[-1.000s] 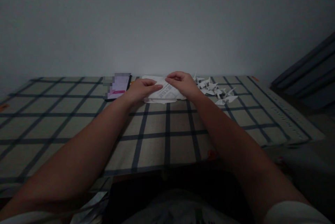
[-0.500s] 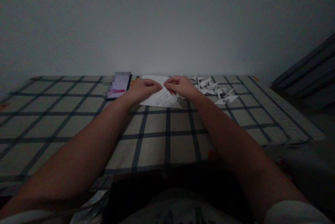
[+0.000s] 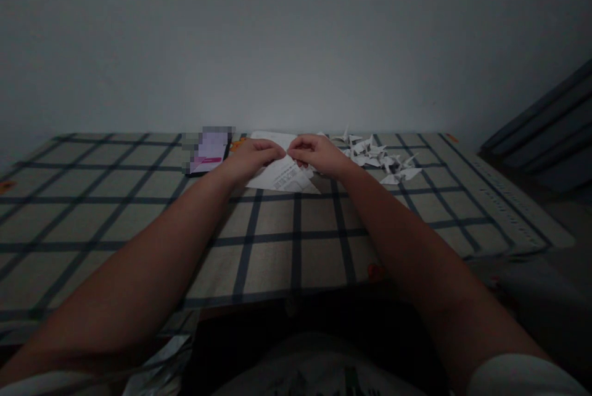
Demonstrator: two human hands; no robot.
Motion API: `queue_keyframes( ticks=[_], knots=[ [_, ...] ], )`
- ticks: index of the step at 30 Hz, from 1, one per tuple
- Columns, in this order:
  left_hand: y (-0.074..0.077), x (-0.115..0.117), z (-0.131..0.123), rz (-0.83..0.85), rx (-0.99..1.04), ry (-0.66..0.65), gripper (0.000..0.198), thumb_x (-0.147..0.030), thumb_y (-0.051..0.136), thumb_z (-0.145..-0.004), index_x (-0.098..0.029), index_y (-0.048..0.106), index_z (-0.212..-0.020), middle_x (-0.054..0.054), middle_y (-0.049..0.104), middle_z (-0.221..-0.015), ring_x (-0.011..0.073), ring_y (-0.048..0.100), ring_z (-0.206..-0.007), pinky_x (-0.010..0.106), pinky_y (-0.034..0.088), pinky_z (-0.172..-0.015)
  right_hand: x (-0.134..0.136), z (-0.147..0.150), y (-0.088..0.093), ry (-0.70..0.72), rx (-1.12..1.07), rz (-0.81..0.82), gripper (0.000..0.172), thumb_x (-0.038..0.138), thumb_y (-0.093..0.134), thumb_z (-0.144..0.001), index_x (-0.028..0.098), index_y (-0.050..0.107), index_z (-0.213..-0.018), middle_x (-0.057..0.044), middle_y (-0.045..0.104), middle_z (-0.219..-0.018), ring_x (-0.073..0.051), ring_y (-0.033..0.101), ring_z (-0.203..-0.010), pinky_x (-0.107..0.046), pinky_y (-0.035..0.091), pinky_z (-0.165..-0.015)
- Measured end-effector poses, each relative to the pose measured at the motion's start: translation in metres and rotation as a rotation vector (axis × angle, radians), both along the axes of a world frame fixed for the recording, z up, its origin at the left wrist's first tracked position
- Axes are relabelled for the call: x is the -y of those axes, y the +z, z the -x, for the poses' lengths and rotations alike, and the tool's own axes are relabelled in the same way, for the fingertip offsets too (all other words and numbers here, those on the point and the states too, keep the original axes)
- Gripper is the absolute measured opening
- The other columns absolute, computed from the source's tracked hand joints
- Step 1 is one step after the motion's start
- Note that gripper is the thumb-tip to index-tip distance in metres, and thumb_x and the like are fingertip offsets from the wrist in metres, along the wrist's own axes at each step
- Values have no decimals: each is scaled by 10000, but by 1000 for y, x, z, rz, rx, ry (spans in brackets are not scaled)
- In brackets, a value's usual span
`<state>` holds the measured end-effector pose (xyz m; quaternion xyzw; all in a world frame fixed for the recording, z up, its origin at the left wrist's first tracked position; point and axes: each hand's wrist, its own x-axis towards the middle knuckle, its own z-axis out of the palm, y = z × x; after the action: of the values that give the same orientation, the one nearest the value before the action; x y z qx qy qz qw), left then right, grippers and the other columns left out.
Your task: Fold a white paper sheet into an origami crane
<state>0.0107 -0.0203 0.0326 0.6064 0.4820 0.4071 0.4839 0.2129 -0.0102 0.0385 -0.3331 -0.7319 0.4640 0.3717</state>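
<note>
My left hand (image 3: 250, 156) and right hand (image 3: 321, 152) pinch the printed paper (image 3: 287, 177), seemingly in a folding step, and the next move calls for careful alignment.

Counting one left hand (image 3: 250, 158), one right hand (image 3: 322, 154)! Spotting at least one printed paper (image 3: 287, 179), one lit screen (image 3: 213, 148), one checked cloth (image 3: 275, 217), and several paper birds (image 3: 370, 151), too jumbled to tally!

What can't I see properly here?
In the head view:
Printing on the white paper: too small and dim to read.
Parts of that paper: hidden by the left hand and right hand.
Device: partly covered by blurry squares.
Folded papers: overlapping, hard to count.
</note>
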Motion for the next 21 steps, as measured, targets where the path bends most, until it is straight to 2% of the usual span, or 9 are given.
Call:
queue_keyframes(
  ticks=[3,5,11,21],
  knots=[
    [-1,1,-3,106,185,-15,213,-329,781,-612,-164,715,-730,34,721,-709,176,656,-646,300,528,-641,-2,3,-3,-9,-87,-32,63,207,677,-868,157,640,-858,38,580,-721,-83,511,-640,-223,424,-619],
    [-1,1,-3,150,237,-35,198,-309,782,-620,-162,712,-733,38,730,-723,185,676,-660,312,552,-659,-4,3,-5,-12,-96,-21,76,224,678,-870,156,646,-861,40,575,-712,-85,506,-635,-227,424,-618],
    [0,2,-3,189,197,-27,163,-293,768,-641,-162,724,-727,44,739,-722,179,676,-639,300,550,-638,-8,-4,-5,23,-26,-3,141,287,707,-861,148,682,-860,24,595,-706,-94,509,-633,-238,425,-617],
    [5,6,-3,166,156,-59,238,-312,837,-627,-143,763,-777,61,761,-733,162,671,-609,273,526,-603,-5,-6,-2,15,-9,30,145,292,694,-862,148,688,-877,18,590,-695,-100,493,-624,-246,414,-614]
  ],
)
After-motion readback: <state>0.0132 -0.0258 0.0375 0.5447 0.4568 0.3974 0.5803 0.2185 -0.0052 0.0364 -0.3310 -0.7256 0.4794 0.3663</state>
